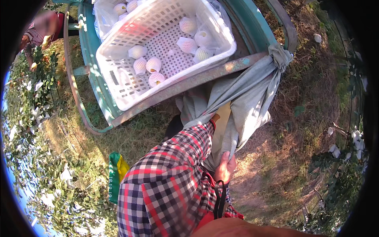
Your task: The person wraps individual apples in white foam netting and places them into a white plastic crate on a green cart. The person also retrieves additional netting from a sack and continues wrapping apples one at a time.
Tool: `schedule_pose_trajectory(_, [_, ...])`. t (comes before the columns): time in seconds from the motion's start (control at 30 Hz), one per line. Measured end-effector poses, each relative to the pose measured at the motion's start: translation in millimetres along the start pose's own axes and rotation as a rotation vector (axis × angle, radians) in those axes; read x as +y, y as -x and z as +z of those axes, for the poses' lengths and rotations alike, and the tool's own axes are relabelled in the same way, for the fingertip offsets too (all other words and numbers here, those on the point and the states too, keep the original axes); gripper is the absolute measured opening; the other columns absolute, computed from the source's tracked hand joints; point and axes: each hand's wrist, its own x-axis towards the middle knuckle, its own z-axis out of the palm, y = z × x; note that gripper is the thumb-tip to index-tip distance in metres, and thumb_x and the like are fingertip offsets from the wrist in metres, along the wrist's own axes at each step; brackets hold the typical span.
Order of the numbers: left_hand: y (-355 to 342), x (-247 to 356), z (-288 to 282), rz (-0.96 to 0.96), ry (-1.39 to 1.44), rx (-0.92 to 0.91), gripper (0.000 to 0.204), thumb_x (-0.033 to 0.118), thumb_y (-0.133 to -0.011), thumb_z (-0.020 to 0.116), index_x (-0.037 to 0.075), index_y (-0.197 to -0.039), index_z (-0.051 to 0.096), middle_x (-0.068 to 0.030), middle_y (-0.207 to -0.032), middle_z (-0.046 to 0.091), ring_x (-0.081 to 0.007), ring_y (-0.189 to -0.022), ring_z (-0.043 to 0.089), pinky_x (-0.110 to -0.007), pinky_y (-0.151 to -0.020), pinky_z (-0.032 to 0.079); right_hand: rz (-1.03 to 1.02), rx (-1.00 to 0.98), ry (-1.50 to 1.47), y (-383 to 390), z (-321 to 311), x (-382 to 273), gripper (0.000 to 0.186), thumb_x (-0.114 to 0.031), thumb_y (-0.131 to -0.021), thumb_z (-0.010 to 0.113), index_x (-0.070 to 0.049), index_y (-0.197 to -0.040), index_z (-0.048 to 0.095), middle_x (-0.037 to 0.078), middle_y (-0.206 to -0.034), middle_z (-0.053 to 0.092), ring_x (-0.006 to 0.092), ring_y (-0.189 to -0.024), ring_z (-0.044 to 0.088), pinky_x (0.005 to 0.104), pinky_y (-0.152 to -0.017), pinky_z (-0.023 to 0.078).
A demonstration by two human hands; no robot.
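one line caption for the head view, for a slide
Left arm in a red plaid sleeve reaches into a grey cloth sack; right hand grips its edge below a white plastic crate of foam-netted fruit.

matt grey cloth sack (252, 98); perforated white plastic crate (158, 43)

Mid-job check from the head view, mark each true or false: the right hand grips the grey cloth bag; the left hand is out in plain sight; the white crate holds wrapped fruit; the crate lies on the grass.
1. The right hand grips the grey cloth bag. True.
2. The left hand is in plain sight. False: the plaid sleeve reaches into the bag, hand hidden.
3. The white crate holds net-wrapped fruit. True.
4. The crate lies on grass. False: it sits in the green cart.
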Motion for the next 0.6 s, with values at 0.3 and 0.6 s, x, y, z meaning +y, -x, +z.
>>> schedule_pose_trajectory(0.3, [0.1, 4.3, -29.5, 0.076, -0.005, -0.027, 0.082, 0.041, -0.078, 0.066, -0.001, -0.141, 0.036, -0.0258, -0.144, 0.04, -0.0387, -0.135, 0.037, -0.04, -0.109, 0.033, -0.119, 0.005, 0.063, 1.7, 11.0, -18.4, 0.036, -0.033, -0.101, 0.049, 0.002, -0.104, 0.059, 0.001, -0.075, 0.055, 0.0103, -0.069, 0.045, 0.0284, -0.062, 0.04])
schedule_pose_trajectory(0.6, [-29.1, 100.0, 13.8, 0.274, 0.263, 0.057, 0.062, 0.031, -0.081, 0.065, 0.003, -0.133, 0.048, -0.0245, -0.127, 0.056, -0.0398, -0.118, 0.054, -0.041, -0.098, 0.044, -0.504, 0.176, 0.258, -11.8, -12.6, -59.2, 0.03, -0.024, -0.098, 0.057, 0.006, -0.102, 0.061, 0.01, -0.066, 0.062, 0.0129, -0.055, 0.053, 0.0304, -0.053, 0.042])
